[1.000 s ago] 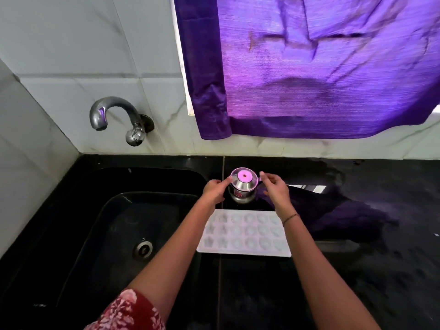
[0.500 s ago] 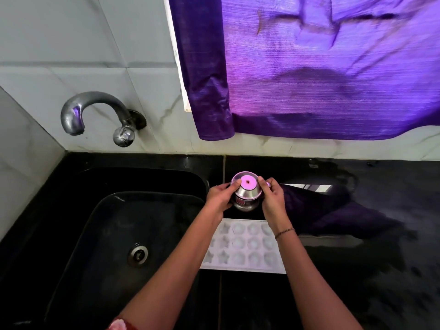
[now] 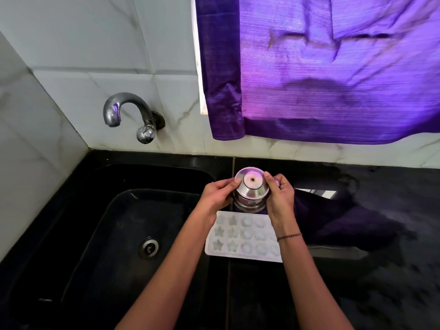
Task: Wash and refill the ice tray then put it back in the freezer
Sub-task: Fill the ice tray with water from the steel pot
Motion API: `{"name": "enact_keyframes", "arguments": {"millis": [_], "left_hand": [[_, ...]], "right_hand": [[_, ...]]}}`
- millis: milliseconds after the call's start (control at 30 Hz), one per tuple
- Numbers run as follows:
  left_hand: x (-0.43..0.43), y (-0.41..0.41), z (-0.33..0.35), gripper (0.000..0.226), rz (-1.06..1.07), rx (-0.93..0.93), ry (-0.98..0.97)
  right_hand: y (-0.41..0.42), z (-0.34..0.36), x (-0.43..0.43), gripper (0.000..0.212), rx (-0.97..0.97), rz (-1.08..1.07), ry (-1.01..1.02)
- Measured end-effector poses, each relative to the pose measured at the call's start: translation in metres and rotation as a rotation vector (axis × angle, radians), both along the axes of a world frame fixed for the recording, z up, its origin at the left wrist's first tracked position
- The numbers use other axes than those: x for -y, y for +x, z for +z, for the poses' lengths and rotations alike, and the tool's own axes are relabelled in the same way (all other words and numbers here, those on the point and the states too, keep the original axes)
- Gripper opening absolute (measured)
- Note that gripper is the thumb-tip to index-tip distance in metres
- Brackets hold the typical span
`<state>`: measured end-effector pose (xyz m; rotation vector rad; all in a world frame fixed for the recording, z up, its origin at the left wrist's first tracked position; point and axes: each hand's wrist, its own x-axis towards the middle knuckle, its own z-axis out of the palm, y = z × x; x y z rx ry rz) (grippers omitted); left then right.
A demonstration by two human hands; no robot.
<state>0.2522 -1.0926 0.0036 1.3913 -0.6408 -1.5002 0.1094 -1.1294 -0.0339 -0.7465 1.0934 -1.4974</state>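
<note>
Ice tray (image 3: 245, 239) lies flat on the black table (image 3: 381, 294), just right of the sink (image 3: 123, 234), its near edge well back from the table front. Cavities are star-shaped and round; whether they hold water cannot be told.

Hands: left hand (image 3: 217, 195) and right hand (image 3: 279, 196) are both clamped on a small steel pot (image 3: 251, 189), one to each side, at the sink's far right corner, just beyond the tray. Tap (image 3: 126, 110) above the sink's far edge shows no stream.

Progress, as a judgement: the tray is out of the freezer; washing looks finished or skipped, which one is unclear. The pot is likely the water source, so refilling is the step in hand. The pour and the return to the freezer are left.

Change from a second ago: then only the fingertips met the pot's rim; now the fingers wrap its body. The tray has not shifted beside the sink.
</note>
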Motion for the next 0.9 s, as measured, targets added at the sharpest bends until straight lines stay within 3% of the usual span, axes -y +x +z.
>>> {"name": "enact_keyframes", "arguments": {"millis": [167, 367, 467, 600, 900], "left_hand": [[-0.03, 0.014, -0.016, 0.016, 0.058, 0.088, 0.013], [-0.053, 0.034, -0.059, 0.026, 0.072, 0.627, 0.085], [-0.059, 0.037, -0.067, 0.026, 0.02, 0.792, 0.121], [-0.059, 0.041, -0.074, 0.022, 0.031, 0.793, 0.186], [-0.06, 0.045, -0.083, 0.008, 0.099, 0.538, 0.245]], "right_hand": [[0.002, 0.005, -0.03, 0.042, -0.125, -0.027, 0.017], [0.004, 0.009, -0.047, 0.048, -0.383, -0.036, 0.032], [0.008, 0.012, -0.05, 0.051, -0.516, -0.065, 0.017], [0.012, 0.014, -0.05, 0.051, -0.605, -0.086, 0.002], [0.02, 0.014, -0.05, 0.049, -0.702, -0.087, -0.046]]}}
